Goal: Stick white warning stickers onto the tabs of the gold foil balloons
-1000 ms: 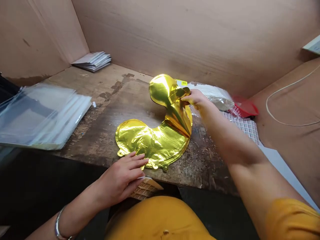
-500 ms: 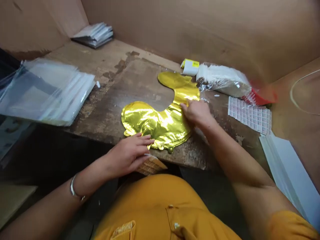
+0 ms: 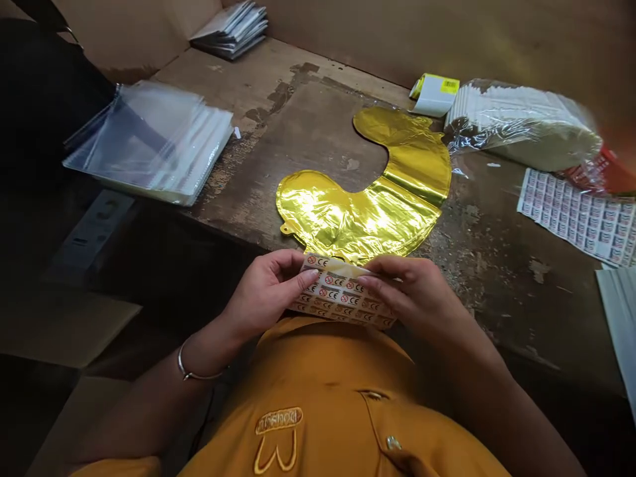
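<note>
Between my two hands, close to my body, is a sheet of small printed stickers (image 3: 342,298) with CE marks. My left hand (image 3: 268,288) pinches its upper left corner between thumb and fingers. At the upper right edge, my right hand (image 3: 412,285) has its thumb and fingertips closed on the sheet; whether a single sticker is between them cannot be made out. Just beyond the sheet, a flat gold foil balloon (image 3: 362,212) with a curved outline lies on the wooden table, its near edge partly hidden by the sheet.
Clear plastic sleeves (image 3: 154,146) are stacked at the table's left edge. Folded packets (image 3: 231,30) sit in the far left corner. Rightward are a white-and-yellow packet (image 3: 434,94), a plastic-wrapped white bundle (image 3: 527,122), a red basket (image 3: 609,172) and another label sheet (image 3: 579,215).
Both hands have left the gold foil balloon and come together near my body. They now hold the sticker sheet, which lay low by my left hand before. The view has shifted.
</note>
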`<move>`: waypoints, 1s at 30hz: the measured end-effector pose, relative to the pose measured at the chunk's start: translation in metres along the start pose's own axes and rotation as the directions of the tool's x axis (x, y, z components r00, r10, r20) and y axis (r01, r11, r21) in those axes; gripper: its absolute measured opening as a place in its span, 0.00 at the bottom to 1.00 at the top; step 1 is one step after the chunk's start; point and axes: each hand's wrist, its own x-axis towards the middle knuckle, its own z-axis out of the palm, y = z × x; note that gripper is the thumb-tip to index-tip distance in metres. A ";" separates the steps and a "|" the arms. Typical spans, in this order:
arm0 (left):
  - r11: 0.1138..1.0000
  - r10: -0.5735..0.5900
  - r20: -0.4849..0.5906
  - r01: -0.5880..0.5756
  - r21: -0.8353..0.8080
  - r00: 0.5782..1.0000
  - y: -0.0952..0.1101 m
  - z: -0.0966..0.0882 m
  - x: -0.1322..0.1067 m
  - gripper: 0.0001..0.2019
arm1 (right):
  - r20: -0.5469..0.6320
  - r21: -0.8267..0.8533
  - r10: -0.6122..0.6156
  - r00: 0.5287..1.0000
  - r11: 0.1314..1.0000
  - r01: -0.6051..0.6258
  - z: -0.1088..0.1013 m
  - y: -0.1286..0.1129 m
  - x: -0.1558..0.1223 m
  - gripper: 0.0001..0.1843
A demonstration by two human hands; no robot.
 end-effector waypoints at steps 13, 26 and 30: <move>0.950 0.203 -0.043 -0.187 0.249 0.978 -0.013 0.008 -0.005 0.04 | -0.251 -0.224 -0.302 0.920 0.942 0.248 0.017 -0.026 0.012 0.08; 0.891 0.288 0.027 -0.279 0.358 0.957 -0.016 0.005 -0.002 0.05 | -0.211 -0.032 -0.197 0.957 0.980 0.195 0.020 -0.020 0.018 0.03; 0.926 0.196 -0.006 -0.183 0.331 0.981 -0.014 0.005 -0.003 0.05 | -0.289 -0.232 -0.378 0.880 0.919 0.319 0.027 -0.019 0.016 0.05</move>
